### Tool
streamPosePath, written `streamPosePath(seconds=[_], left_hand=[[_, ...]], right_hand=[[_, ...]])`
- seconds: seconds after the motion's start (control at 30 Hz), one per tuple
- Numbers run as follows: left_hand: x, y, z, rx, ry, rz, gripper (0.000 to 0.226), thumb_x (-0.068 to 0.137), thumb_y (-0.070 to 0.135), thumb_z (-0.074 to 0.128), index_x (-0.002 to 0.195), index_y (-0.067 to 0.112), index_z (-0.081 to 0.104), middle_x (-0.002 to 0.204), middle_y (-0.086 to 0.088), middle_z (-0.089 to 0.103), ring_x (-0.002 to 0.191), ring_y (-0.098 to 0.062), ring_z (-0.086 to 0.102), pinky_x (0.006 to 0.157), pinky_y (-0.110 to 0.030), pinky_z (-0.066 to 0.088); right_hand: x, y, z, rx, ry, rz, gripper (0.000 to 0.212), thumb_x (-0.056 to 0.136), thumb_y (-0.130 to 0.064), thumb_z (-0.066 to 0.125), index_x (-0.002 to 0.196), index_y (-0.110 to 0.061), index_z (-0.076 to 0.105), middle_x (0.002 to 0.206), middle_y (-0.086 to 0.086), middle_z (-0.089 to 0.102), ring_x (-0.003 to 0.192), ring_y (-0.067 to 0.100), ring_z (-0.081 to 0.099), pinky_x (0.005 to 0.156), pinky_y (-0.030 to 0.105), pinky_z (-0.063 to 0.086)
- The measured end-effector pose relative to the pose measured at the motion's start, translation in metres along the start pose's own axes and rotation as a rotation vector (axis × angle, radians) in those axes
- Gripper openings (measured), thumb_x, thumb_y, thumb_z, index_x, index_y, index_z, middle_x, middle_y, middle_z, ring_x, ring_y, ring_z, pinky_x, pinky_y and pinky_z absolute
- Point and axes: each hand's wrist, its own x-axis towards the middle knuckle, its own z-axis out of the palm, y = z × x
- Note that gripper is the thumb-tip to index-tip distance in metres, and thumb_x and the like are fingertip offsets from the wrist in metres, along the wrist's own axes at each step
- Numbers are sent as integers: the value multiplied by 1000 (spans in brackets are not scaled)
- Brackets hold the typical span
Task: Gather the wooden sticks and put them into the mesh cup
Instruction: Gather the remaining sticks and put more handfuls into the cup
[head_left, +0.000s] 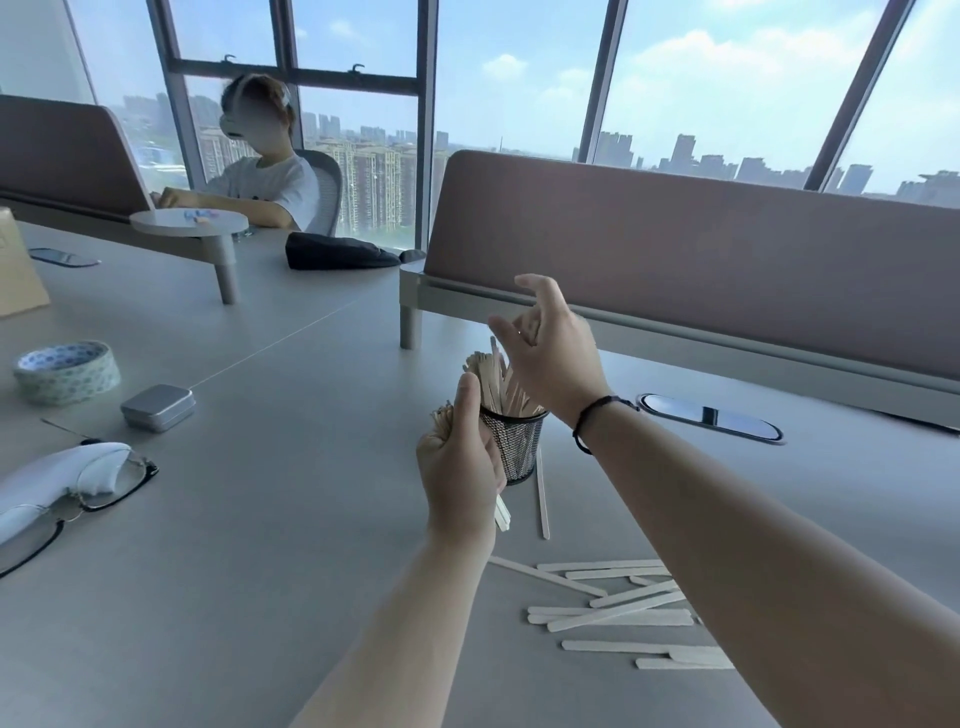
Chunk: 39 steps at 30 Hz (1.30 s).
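A black mesh cup (517, 447) stands on the grey table (270, 519), with several wooden sticks (493, 382) leaning up out of it. My left hand (460, 467) is just left of the cup, fist closed around a bundle of sticks whose ends poke out above and below the fist. My right hand (550, 353) hovers above the cup's sticks with fingers spread and nothing clearly held. Several loose sticks (618, 608) lie scattered on the table near me, partly under my right forearm. One single stick (542, 499) lies beside the cup.
A tape roll (66, 371), a small metal tin (158, 408) and glasses with a white case (78, 480) sit at the left. A desk divider (701, 270) rises behind the cup. Another person sits at the far left by a round stand (189, 221).
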Motion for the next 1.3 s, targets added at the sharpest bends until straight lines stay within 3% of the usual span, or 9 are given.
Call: streamPosePath(seconds=[0.17,0.3,0.4,0.7,0.8,0.97,1.13,1.23,1.3], left_hand=[[1,-3,-2,25,-2,7,63,97,43,61,51,22,22,44,1,16,34,-15,17,41,-21,16],[2,-3,-2,28,4,1,64,97,43,60,50,22,22,44,2,16,35,-16,17,42,-21,15],[2,-2,-3,35,9,11,65,97,42,59,48,21,22,43,2,16,34,-16,16,41,-21,16],[3,-6,-2,52,1,5,66,97,44,59,46,23,23,40,4,17,33,-16,17,41,-22,15],[4,-2,-2,15,-14,16,65,98,44,56,48,23,21,40,5,15,31,-14,15,40,-19,14],[7,19,6,-37,10,53,65,96,54,54,47,25,23,42,5,16,35,-13,13,45,-25,10],[36,47,53,-23,-14,162,61,97,58,50,55,21,25,42,2,20,36,-15,17,42,-22,17],[63,47,75,202,0,192,63,93,65,51,59,18,28,46,-4,29,36,-20,30,41,-25,30],[77,39,80,397,17,207,65,89,71,48,60,14,35,49,-5,40,41,-23,42,47,-32,42]], right_hand=[[8,8,-2,-74,38,22,21,95,-20,53,114,-16,62,81,-2,72,81,23,66,69,35,52],[8,13,7,-334,-237,83,30,94,-27,40,81,-9,60,77,9,67,81,36,61,63,39,48],[5,12,9,-411,-428,126,49,96,-49,27,87,-18,64,93,0,68,90,27,59,67,35,41],[4,5,1,-378,-571,77,54,103,-52,27,135,-18,52,138,5,59,128,26,50,101,41,42],[5,4,-8,-205,-397,106,48,101,-55,32,127,-25,59,120,0,69,112,21,61,84,33,43],[-25,9,-45,319,1,296,35,102,-39,45,68,-32,53,59,-20,51,63,2,46,65,26,36],[-110,56,-77,189,-25,391,12,94,-32,64,100,-28,73,100,-17,72,101,5,66,91,28,50],[-160,69,-101,86,-53,414,9,94,-30,65,91,-37,69,95,-25,71,76,0,65,68,9,46],[-182,71,-114,53,-60,427,10,93,-27,65,90,-36,69,97,-26,69,44,0,56,52,10,43]])
